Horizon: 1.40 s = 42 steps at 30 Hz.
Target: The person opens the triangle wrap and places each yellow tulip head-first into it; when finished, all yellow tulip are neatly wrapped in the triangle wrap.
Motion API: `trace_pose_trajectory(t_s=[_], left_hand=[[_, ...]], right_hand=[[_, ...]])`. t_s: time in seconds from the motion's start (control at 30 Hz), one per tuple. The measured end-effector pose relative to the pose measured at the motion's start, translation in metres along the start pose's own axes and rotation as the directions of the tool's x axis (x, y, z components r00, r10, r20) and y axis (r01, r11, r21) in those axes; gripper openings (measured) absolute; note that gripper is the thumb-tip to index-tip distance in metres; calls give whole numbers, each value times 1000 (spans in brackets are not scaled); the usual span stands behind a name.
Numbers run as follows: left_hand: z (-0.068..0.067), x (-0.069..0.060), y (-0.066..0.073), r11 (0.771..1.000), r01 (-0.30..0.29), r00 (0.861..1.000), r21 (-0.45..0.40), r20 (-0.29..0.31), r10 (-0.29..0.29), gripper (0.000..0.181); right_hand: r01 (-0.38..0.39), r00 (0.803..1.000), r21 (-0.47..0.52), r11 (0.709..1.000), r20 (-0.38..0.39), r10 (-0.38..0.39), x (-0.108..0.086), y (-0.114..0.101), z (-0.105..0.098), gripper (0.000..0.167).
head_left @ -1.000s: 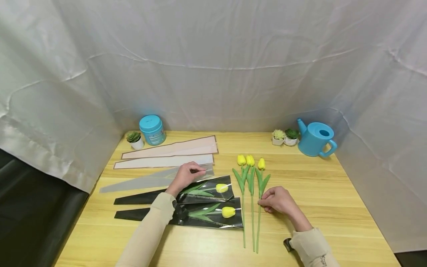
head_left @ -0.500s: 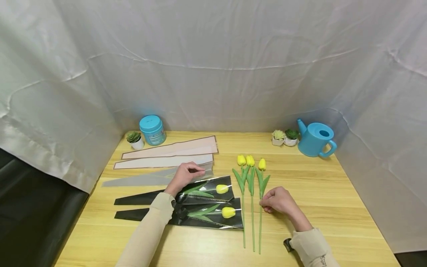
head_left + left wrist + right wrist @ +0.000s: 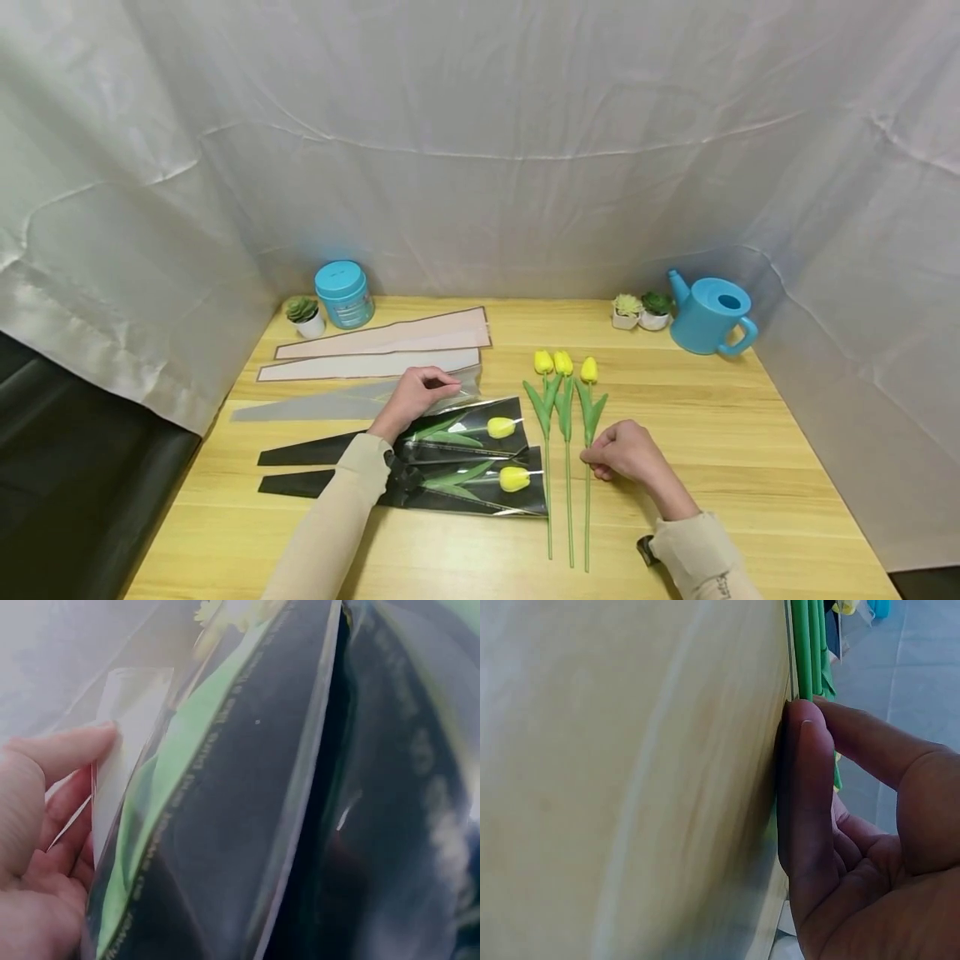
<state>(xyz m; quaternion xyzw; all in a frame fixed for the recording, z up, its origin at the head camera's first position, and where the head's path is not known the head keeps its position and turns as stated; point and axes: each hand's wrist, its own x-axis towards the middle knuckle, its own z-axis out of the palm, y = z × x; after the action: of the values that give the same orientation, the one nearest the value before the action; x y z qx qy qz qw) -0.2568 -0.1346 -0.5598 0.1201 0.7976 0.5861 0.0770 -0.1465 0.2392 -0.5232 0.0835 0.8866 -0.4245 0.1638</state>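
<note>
My left hand (image 3: 414, 398) pinches the open end of a grey see-through flower sleeve (image 3: 315, 403); in the left wrist view the thumb presses on its clear film (image 3: 129, 720). Under that forearm lie two black flower sleeves, the upper one (image 3: 300, 451) and the lower one (image 3: 296, 484), each with a yellow tulip inside. To the right, my right hand (image 3: 626, 452) pinches the stem of the rightmost loose tulip (image 3: 589, 370), low at the tabletop. Two more yellow tulips, one in the middle (image 3: 562, 363) and one at left (image 3: 543, 362), lie alongside it.
Behind the grey sleeve lie a white sleeve (image 3: 360, 365) and pink sleeves (image 3: 405, 330). Along the back stand a potted succulent (image 3: 304, 317), a blue tub (image 3: 343, 293), two small plants (image 3: 637, 310) and a blue watering can (image 3: 708, 317). Grey curtains (image 3: 480, 167) surround the wooden table (image 3: 712, 417).
The grey sleeve's narrow end has shifted toward the back of the table. The rightmost tulip's stem has moved slightly right. Both hands stay nearly in place.
</note>
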Motion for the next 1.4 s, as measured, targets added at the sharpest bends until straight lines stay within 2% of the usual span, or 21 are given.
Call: trace_pose_trajectory(t_s=[0.27, 0.57, 0.93, 1.07, 1.2, 1.3, 1.4], left_hand=[[0, -1, -1, 996, -20, 999, -87, -39, 17, 19], [2, 1, -1, 1000, -10, 997, -16, -72, 9, 13], [1, 1, -4, 1000, -24, 996, -2, -91, 23, 12], [2, 0, -3, 998, -21, 998, 54, -65, 25, 11], [8, 0, -1, 988, -60, 998, 144, 20, 58, 17], [13, 1, 0, 960, -127, 991, 251, 73, 112, 20], [18, 2, 1, 927, -166, 986, 336, 80, 147, 14]], right_hand=[[8, 1000, 19, 1000, 7, -8, -2, 1, 0, 15], [14, 1000, 27, 1000, 12, -14, -3, 1, -2, 14], [9, 1000, 44, 999, 19, -10, -2, 1, -2, 13], [2, 1000, 47, 999, 18, -3, -3, 1, -1, 13], [-5, 1000, 48, 999, 19, 4, -4, 0, -1, 13], [-2, 1000, 48, 999, 19, 1, -3, 0, -1, 13], [1, 1000, 43, 999, 19, -2, -3, 0, -1, 13]])
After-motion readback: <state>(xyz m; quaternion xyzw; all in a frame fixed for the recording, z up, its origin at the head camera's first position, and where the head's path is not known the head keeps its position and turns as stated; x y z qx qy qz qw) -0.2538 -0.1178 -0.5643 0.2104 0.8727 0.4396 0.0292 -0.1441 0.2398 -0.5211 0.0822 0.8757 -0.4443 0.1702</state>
